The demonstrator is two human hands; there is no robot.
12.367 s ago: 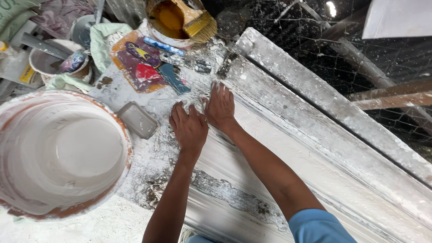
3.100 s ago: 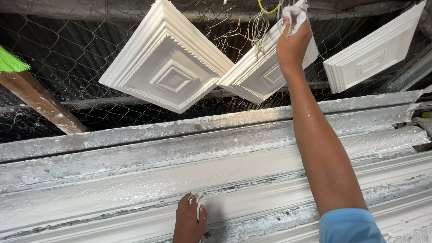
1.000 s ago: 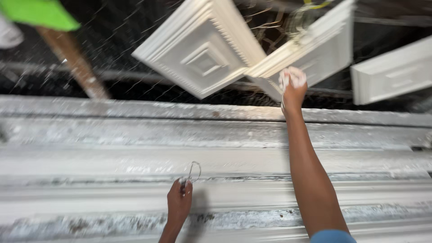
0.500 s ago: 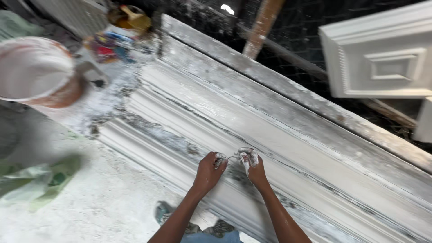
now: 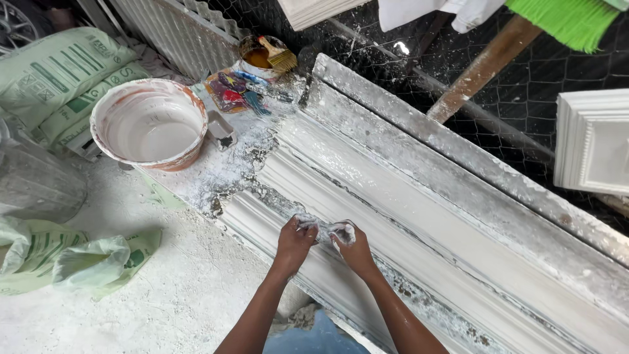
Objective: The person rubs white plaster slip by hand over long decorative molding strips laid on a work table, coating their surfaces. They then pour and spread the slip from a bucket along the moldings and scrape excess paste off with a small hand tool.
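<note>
Both hands pinch a white wet wad of fibre (image 5: 325, 229) over the long plaster mould (image 5: 419, 196): left hand (image 5: 295, 241) at its nine o'clock end, right hand (image 5: 352, 247) at three. Looks light, limp, slippery; best gripped by its ends.

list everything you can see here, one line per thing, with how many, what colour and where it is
Long moulding form: one, white and grey, running from top centre to lower right.
Bucket: one, white inside with an orange rim, upper left.
Small pot with brush: one, yellowish, top centre.
Colourful printed sheet: one, red and blue, beside the bucket.
Sacks: stacked, pale with green print, far left.
Crumpled bags: pale green, lower left on the floor.
Square cast panel: one, white, right edge.
Wooden pole: one, brown, upper right.
Wire mesh: dark, behind the form.
Fibre wad: one, whitish, between both hands.
Left hand: fingers pinching the wad.
Right hand: fingers pinching the wad.
</note>
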